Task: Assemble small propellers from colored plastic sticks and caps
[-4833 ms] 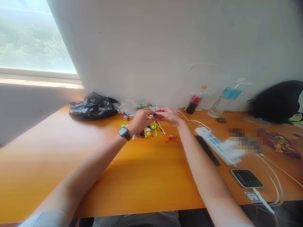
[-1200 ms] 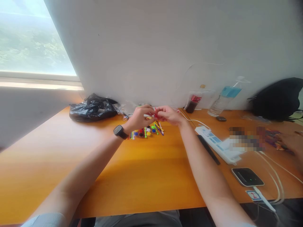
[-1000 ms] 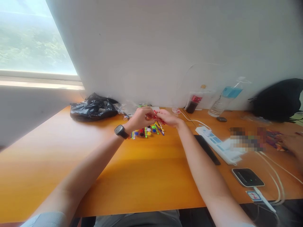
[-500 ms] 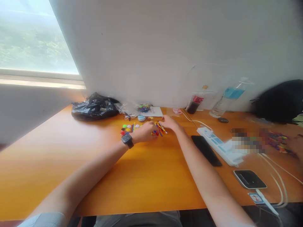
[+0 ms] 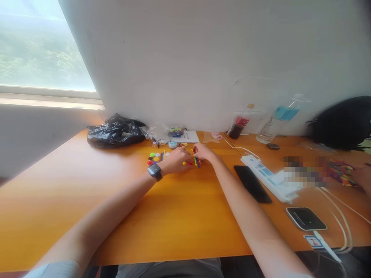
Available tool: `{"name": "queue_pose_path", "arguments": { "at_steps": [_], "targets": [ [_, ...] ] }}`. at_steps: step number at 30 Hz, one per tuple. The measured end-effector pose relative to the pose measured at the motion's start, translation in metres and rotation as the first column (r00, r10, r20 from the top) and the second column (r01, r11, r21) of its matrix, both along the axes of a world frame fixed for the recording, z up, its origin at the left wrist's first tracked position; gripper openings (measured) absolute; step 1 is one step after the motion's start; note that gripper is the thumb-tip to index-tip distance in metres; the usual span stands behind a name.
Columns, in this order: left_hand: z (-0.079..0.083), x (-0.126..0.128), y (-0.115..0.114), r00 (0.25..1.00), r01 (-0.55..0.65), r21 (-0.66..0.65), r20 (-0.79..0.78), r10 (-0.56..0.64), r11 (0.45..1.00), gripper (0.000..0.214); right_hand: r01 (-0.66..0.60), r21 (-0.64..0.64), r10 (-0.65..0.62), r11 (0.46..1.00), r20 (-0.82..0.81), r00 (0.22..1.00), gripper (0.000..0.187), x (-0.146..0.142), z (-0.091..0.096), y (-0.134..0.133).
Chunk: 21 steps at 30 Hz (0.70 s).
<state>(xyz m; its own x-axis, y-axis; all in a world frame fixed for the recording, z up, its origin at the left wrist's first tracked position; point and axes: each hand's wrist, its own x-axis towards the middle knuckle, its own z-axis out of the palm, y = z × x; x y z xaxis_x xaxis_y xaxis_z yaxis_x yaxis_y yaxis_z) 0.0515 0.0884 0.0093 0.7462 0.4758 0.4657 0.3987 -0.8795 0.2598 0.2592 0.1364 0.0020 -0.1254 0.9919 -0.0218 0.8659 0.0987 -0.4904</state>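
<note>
My left hand (image 5: 176, 159), with a black smartwatch (image 5: 154, 170) on its wrist, is curled low over the table. Small red and yellow pieces (image 5: 187, 163) show by its fingertips, and what it grips is hidden. Just to the right, my right hand (image 5: 202, 151) has its fingers closed on a bunch of thin colourful sticks (image 5: 197, 162), whose lower ends stick out below. Left of my left hand lie several round coloured pieces (image 5: 152, 155) in green, yellow, white and red, beside more thin sticks (image 5: 163, 155).
Behind my hands are a black plastic bag (image 5: 116, 131), a blue-white round tin (image 5: 173, 144) and white paper (image 5: 191, 136). To the right lie a black phone (image 5: 252, 184), a power strip (image 5: 268, 179), bottles (image 5: 238, 128) and cables. Another person's hand (image 5: 363, 177) shows at the right edge.
My right hand has shifted slightly left and down onto the sticks. The sticks, fanned out before, are now closer together and more upright. My left hand has barely moved.
</note>
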Motion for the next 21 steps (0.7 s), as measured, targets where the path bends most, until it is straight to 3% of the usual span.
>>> {"name": "queue_pose_path", "arguments": {
  "at_steps": [3,6,8,10,12,15,17,19,21],
  "targets": [
    [0.035,-0.021,0.010,0.996,-0.017,0.024,0.092,0.015,1.000,0.010,-0.006,-0.009,0.006,1.000,0.028,1.000,0.021,0.002,0.006,0.002],
    [0.072,-0.059,0.019,0.893,-0.285,-0.032,0.354,0.277,0.958,0.019,-0.017,0.012,0.017,1.000,0.031,0.999,0.016,0.005,0.011,0.000],
    [0.081,-0.086,0.020,0.808,-0.392,-0.083,0.445,0.386,0.916,0.024,-0.047,0.041,0.047,0.998,0.014,0.999,0.021,0.003,0.008,-0.005],
    [0.070,-0.106,0.018,0.786,-0.394,-0.160,0.452,0.422,0.905,0.029,-0.085,0.075,0.086,0.994,-0.014,0.996,0.035,-0.001,0.000,-0.013],
    [0.045,-0.118,0.012,0.825,-0.344,-0.266,0.372,0.425,0.901,0.038,-0.096,0.099,0.102,0.990,-0.059,0.993,0.051,-0.007,-0.013,-0.023],
    [0.002,-0.121,0.004,0.821,-0.397,-0.362,0.272,0.502,0.844,0.052,-0.082,0.107,0.101,0.991,-0.189,0.977,0.066,-0.016,-0.033,-0.035],
    [-0.019,-0.117,0.001,0.814,-0.439,-0.403,0.200,0.545,0.803,0.057,-0.079,0.105,0.103,0.991,-0.255,0.961,0.073,-0.022,-0.041,-0.041],
    [-0.029,-0.112,-0.001,0.838,-0.459,-0.358,0.129,0.531,0.813,0.060,-0.094,0.121,0.123,0.988,-0.256,0.959,0.076,-0.027,-0.044,-0.045],
    [-0.033,-0.109,-0.003,0.876,-0.454,-0.248,0.050,0.479,0.856,0.062,-0.144,0.162,0.175,0.976,-0.200,0.964,0.076,-0.031,-0.044,-0.050]
  ]
}}
